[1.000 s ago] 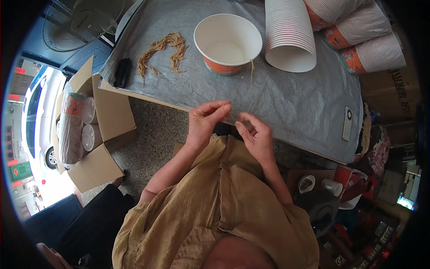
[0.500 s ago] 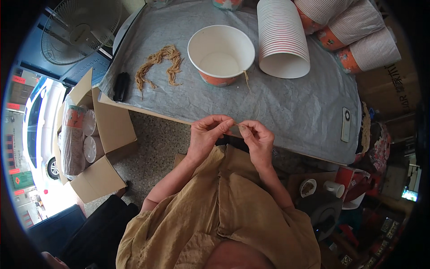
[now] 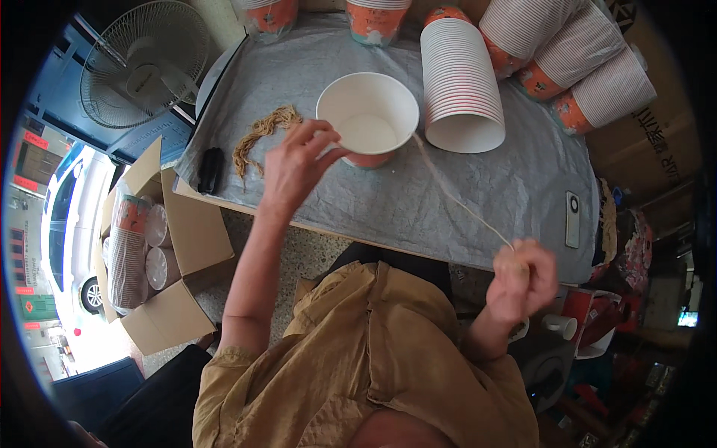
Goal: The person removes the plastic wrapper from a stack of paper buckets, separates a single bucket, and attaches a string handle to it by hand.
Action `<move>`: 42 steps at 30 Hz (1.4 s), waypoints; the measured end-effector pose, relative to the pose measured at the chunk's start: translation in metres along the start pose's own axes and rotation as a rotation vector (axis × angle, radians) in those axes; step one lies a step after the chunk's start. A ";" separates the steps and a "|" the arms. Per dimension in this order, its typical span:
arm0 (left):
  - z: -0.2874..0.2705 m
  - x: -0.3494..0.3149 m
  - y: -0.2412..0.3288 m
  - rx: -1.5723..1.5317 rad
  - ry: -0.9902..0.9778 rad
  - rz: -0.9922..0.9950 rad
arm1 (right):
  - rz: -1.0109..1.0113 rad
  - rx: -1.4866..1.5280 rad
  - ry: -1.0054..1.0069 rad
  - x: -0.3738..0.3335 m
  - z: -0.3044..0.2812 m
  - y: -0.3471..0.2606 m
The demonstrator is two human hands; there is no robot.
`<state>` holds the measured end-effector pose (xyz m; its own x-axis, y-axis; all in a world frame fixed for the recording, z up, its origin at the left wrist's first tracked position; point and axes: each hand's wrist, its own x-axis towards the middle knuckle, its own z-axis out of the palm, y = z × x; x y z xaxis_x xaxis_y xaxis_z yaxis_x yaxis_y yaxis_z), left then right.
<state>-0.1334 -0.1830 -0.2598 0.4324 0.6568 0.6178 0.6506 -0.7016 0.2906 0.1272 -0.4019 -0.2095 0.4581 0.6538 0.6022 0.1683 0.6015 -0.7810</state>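
Head view: right hand [image 3: 520,280] pinches strand [image 3: 461,202] at four o'clock, near table edge [image 3: 321,229]; left hand [image 3: 295,164] half-curled by bowl [image 3: 373,95], hold unclear; cloth [image 3: 381,205] between.

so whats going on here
The person's right hand grips a thin tan string, which runs to the right rim of a round white-and-orange paper tub. The left hand is at the tub's near-left rim; whether it touches is unclear. A bundle of tan fibre strands lies left of the tub on a wrinkled grey sheet.
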 end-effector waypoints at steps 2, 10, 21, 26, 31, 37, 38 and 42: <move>0.007 -0.001 0.025 0.009 -0.029 -0.009 | -0.102 0.056 -0.114 0.001 0.005 -0.015; -0.052 0.007 0.019 -0.205 -0.364 -0.141 | -0.075 -0.025 -0.075 0.004 0.004 -0.011; -0.022 -0.015 0.024 -0.100 -0.248 -0.066 | -0.022 0.086 -0.239 0.014 0.029 -0.011; -0.019 -0.016 0.007 -0.230 -0.196 -0.068 | 0.005 0.017 -0.193 0.014 0.032 -0.006; -0.019 -0.032 0.021 -0.302 -0.209 -0.032 | 0.087 -0.220 -0.235 0.023 0.048 -0.009; -0.028 -0.066 0.052 -0.248 -0.212 -0.032 | 0.305 -0.309 -0.590 0.035 0.057 0.028; -0.027 -0.070 0.057 -0.240 -0.215 -0.031 | 0.313 -0.313 -0.589 0.038 0.057 0.032; -0.026 -0.085 0.067 -0.257 -0.250 -0.052 | 0.334 -0.393 -0.772 0.041 0.063 0.049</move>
<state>-0.1426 -0.2931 -0.2739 0.5627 0.7186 0.4086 0.5112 -0.6910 0.5111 0.0989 -0.3165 -0.2124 -0.1483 0.9744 0.1687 0.4803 0.2201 -0.8490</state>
